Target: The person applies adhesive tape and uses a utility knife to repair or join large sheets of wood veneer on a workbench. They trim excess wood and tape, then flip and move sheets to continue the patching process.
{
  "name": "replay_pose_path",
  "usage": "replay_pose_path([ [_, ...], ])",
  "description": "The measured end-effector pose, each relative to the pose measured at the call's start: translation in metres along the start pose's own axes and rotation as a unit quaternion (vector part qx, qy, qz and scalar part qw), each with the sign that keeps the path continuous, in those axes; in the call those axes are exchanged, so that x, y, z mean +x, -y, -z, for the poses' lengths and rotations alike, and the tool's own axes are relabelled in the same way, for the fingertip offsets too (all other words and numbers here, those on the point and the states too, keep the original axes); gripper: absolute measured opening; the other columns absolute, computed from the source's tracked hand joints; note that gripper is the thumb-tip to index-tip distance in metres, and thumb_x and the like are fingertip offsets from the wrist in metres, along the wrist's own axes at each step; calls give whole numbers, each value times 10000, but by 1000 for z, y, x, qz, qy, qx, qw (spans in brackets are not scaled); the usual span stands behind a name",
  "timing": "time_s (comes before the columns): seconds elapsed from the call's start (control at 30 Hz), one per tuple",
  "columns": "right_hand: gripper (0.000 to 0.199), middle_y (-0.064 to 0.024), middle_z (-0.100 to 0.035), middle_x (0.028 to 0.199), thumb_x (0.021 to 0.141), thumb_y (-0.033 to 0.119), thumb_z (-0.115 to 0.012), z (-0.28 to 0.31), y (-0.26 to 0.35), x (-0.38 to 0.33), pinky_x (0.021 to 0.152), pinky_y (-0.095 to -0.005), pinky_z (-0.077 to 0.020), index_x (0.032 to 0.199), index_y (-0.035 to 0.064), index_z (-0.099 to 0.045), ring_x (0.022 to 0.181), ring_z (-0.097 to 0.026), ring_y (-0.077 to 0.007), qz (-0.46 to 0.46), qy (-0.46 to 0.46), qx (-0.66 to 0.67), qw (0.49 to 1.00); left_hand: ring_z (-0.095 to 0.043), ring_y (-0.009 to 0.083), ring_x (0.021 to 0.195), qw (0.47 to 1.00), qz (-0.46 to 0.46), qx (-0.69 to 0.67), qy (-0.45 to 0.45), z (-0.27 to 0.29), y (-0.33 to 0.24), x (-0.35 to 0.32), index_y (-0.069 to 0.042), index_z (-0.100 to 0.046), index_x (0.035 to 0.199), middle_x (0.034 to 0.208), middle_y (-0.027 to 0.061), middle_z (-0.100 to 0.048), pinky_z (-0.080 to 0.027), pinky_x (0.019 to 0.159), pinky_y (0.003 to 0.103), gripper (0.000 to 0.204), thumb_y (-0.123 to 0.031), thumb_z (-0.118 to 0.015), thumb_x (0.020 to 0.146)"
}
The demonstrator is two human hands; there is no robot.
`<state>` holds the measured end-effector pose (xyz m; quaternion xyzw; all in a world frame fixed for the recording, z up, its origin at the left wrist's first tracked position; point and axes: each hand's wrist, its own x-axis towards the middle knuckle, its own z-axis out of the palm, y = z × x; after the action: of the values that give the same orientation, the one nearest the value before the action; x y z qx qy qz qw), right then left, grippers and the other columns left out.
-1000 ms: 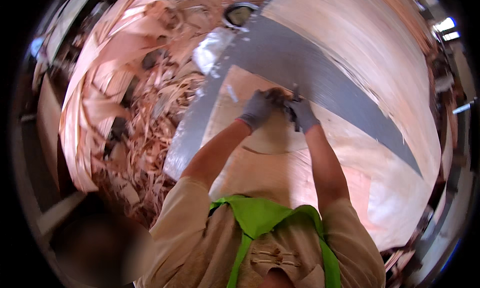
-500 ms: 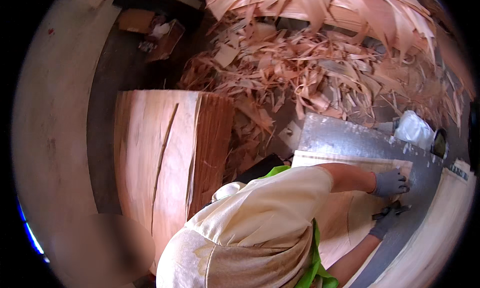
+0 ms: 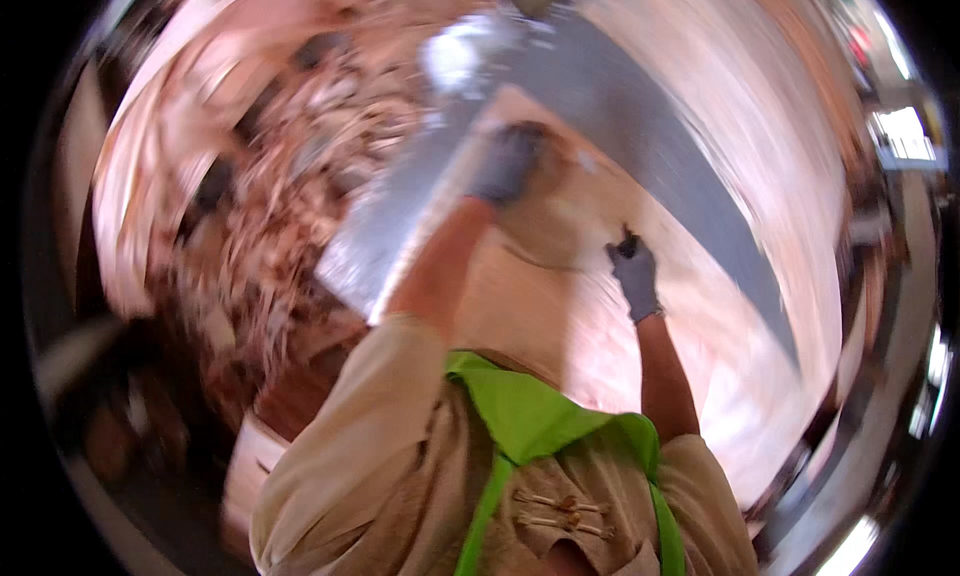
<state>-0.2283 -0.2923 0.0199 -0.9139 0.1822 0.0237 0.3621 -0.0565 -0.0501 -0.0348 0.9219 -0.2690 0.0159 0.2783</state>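
A pale wood veneer sheet (image 3: 520,296) lies on a grey metal-topped table (image 3: 640,106) in front of me, with a darker brown patch near its far end. My left hand (image 3: 507,163), in a grey glove, rests on the sheet near its far left edge; motion blur smears its fingers. Nearer and to the right, my right hand (image 3: 635,278), gloved too, is closed around a small dark tool (image 3: 628,241) whose tip points away from me. Most of that tool is hidden by the fingers, and its kind does not show.
Loose veneer scraps (image 3: 290,206) heap up left of the table. A white plastic bag (image 3: 452,61) sits at its far left edge. More pale wood sheets (image 3: 730,106) run along the right. The corner of a wood stack (image 3: 250,466) shows at lower left.
The view has swung round to the right, so the table now fills the middle. My hands have moved apart; the right has drawn back toward me with the small dark tool.
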Motion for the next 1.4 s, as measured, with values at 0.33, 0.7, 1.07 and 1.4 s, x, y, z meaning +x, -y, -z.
replay_pose_path([
  [0.33,208,-22,-533,600,854,183,-643,51,-83,-368,471,-284,-412,816,-10,-575,514,-486,-84,-377,-198,240,872,-357,342,1295,994,-82,76,-18,7,15,2,6,-440,1298,1388,182,-411,-281,1074,439,526,-176,-539,815],
  [0.7,110,-6,-554,656,842,129,-621,-193,37,-609,498,-288,-448,881,28,-640,545,-493,-97,-600,-362,339,628,-239,403,1358,827,-506,56,241,2,-213,-210,-28,-355,1391,1480,226,-245,-135,1117,512,905,-581,-640,734],
  [1.07,248,-225,-654,921,869,226,-540,-411,246,-734,755,-429,-495,981,47,-671,880,-641,-359,-774,-498,130,369,-628,361,880,858,-441,94,247,9,-173,-194,-44,-543,1081,1030,236,-612,-508,733,439,244,-126,-544,851],
  [1.4,504,-257,-632,1025,812,397,-615,-605,326,-809,840,-441,-481,1034,-55,-602,948,-611,-405,-877,-376,212,213,-627,335,866,902,-403,-67,143,137,-119,-151,-2,-548,1093,960,215,-638,-474,750,419,246,-35,-489,857],
])
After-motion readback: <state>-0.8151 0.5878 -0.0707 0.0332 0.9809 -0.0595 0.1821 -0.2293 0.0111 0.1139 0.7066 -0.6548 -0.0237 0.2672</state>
